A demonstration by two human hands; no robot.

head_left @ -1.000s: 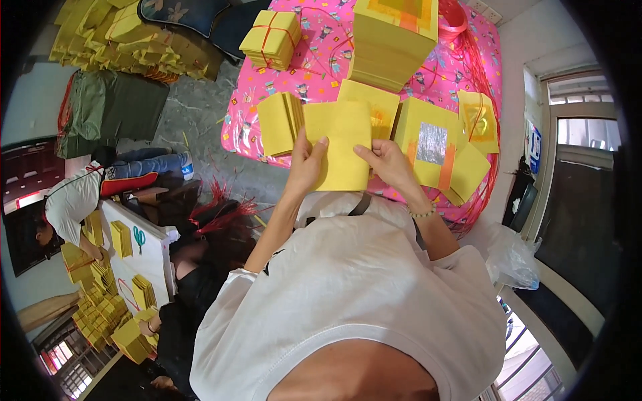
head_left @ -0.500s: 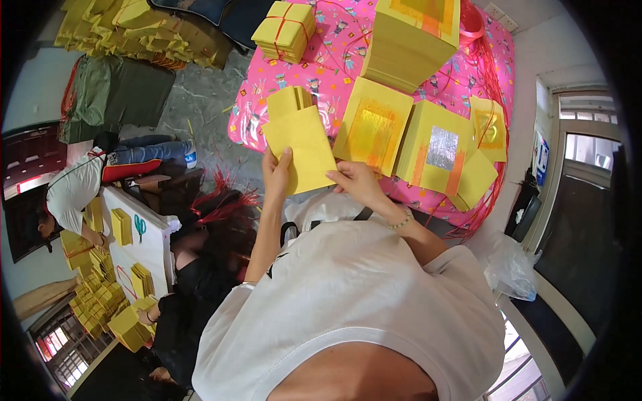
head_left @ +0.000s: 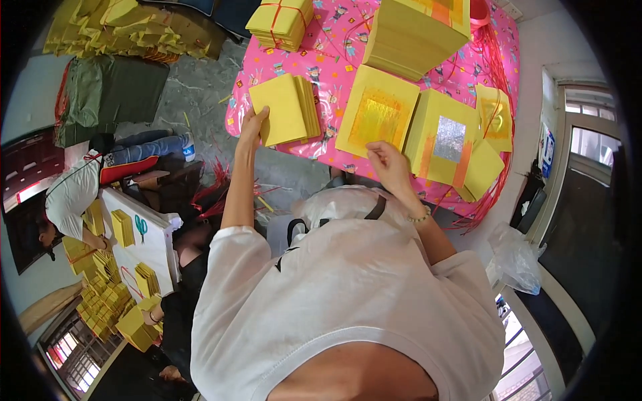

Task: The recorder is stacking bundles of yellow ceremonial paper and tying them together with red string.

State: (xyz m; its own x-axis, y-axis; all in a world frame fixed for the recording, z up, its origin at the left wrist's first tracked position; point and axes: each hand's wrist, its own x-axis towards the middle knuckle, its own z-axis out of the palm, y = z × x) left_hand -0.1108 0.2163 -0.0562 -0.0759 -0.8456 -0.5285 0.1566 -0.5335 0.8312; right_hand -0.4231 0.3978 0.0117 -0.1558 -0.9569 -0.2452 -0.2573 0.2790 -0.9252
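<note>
My left hand (head_left: 254,125) grips the near left edge of a folded yellow paper packet (head_left: 277,110). That packet lies on a row of similar folded packets (head_left: 307,100) at the left front of the table. My right hand (head_left: 393,170) is over the near edge of a stack of yellow paper sheets (head_left: 349,123), its fingers loosely bent and slightly apart with nothing seen between them. An orange-bordered gold foil square (head_left: 381,119) covers the middle of the top sheet. Whether my fingertips touch this sheet I cannot tell.
Beside it lie yellow sheets with a silver foil square (head_left: 450,139). A tall yellow paper stack (head_left: 408,47) and a red-tied bundle (head_left: 277,23) stand behind on the pink tablecloth (head_left: 328,60). At left, other people work around a white table (head_left: 144,250) with green scissors (head_left: 141,228).
My left hand has carried the folded yellow packet away from me to the left, onto the row of packets. My right hand has let go of it and moved right to the gold-foil stack.
</note>
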